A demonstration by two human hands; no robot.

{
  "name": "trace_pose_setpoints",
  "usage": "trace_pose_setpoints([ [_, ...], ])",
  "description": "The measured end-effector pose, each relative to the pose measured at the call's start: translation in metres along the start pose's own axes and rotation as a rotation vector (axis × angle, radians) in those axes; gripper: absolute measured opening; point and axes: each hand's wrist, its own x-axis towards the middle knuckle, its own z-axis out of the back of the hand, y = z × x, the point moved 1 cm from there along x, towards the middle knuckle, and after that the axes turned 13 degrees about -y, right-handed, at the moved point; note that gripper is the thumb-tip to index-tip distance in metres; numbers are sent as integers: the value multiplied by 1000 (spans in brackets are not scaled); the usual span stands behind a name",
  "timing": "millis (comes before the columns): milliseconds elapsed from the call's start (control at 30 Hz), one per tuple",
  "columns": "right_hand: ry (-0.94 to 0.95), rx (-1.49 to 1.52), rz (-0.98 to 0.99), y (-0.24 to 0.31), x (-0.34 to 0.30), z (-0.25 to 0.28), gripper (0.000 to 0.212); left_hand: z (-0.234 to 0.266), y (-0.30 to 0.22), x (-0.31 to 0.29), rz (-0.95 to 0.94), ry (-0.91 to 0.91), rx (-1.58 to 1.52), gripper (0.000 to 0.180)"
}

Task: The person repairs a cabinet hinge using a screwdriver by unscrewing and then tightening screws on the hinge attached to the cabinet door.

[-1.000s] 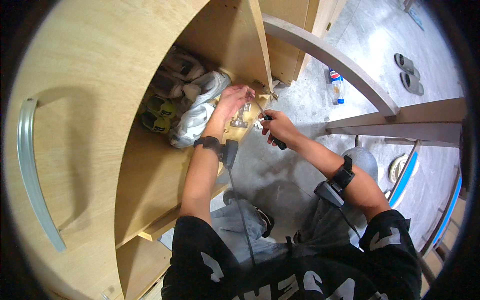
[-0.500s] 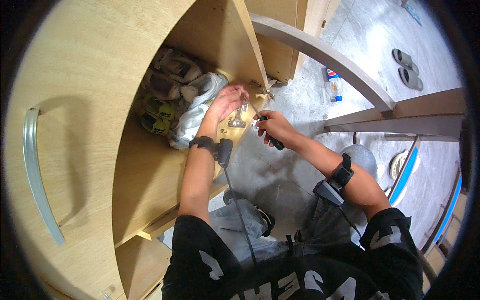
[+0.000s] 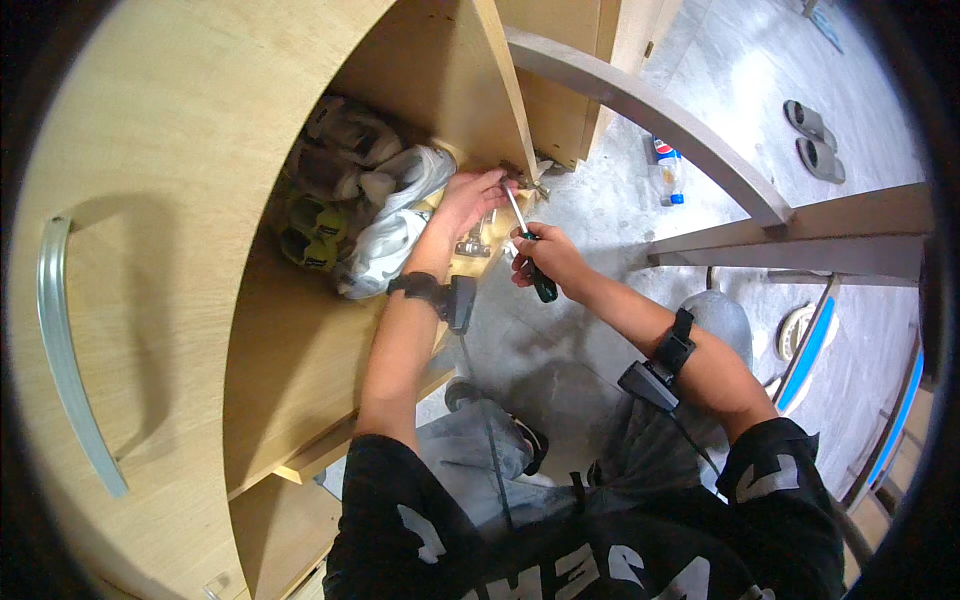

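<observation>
My right hand (image 3: 552,255) is wrapped round a screwdriver with a dark green handle (image 3: 541,281) and a bright metal shaft. Its shaft points up and left, the tip close to the fingertips of my left hand (image 3: 476,203). Those fingers are drawn together at the front end of the cabinet's upright panel; what they pinch, if anything, is too small to make out. Beside them, a metal hinge (image 3: 539,188) sits at the foot of the panel (image 3: 505,85). A second metal hinge (image 3: 473,246) lies on the shelf board below my left hand.
Shoes (image 3: 345,140) and a white plastic bag (image 3: 385,245) fill the back of the cabinet. Its door (image 3: 180,130) stands open at left. A curved grey bar (image 3: 650,95) crosses at upper right. On the floor are a bottle (image 3: 666,172) and grey slippers (image 3: 815,140).
My left hand has moved right, toward the panel's front edge and the hinge there. The screwdriver has swung more upright, its tip following my left fingertips.
</observation>
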Motion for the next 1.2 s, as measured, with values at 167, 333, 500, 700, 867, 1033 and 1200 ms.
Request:
trace_pose_setpoints([
  [167,-28,21,-91,-19,12,2,20,-23,6,2,41,-49,93,22],
  [333,-5,50,-92,-13,14,-3,21,-21,10,6,21,-158,181,21],
  [500,-11,57,-107,-13,19,-6,21,-30,10,10,-65,-208,289,20],
  [700,49,223,-148,-4,14,-21,19,-19,3,11,-215,-197,508,17],
  [867,-4,364,-225,-3,10,-30,18,-15,-2,-19,-102,-217,613,19],
  [1033,17,675,-193,-23,32,-51,14,15,-4,-60,95,-137,639,22],
  [1200,-64,739,-108,-32,32,-63,4,7,-4,-101,156,-339,793,32],
])
